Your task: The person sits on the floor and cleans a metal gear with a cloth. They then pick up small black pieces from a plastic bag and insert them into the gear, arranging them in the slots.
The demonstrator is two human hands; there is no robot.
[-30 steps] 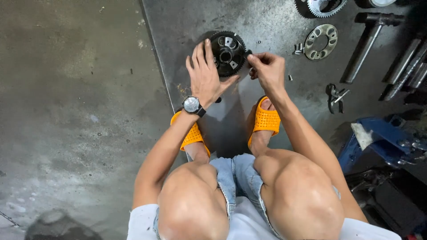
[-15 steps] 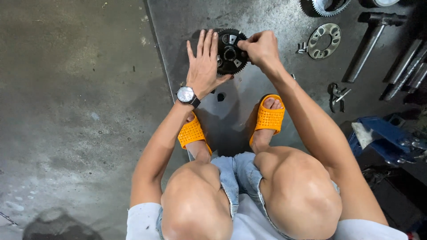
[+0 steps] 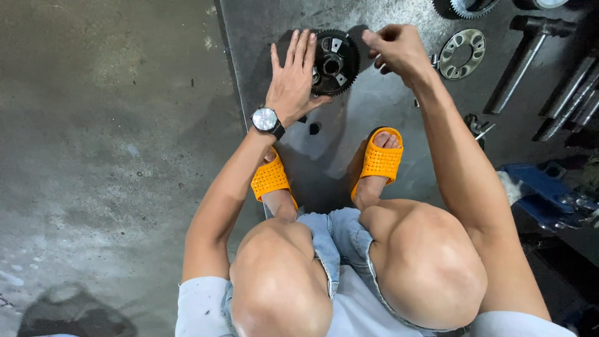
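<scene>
Squatting posture: a crouch is held over a dark metal sheet (image 3: 399, 106) laid on the concrete floor (image 3: 106, 137), with orange sandals (image 3: 380, 161) planted on the sheet.
Gear: a dark toothed wheel (image 3: 336, 61) lies flat on the sheet, just ahead of the feet; its hub is open on top, and several small pieces are seen seated inside it.
Left hand (image 3: 292, 81): laid flat, fingers spread, against the gear's left edge and part of its top; nothing is gripped.
Right hand (image 3: 394, 48): raised just right of the gear, fingers pinched together; whether a small part is held between them cannot be told.
Done so far: judged from the filled hub, some fitting of the gear's inner pieces has been carried out.
Left to do: a ring plate (image 3: 462, 53), long tools (image 3: 530, 59) and a small dark piece (image 3: 314, 128) lie unused nearby, so the work is judged unfinished.
</scene>
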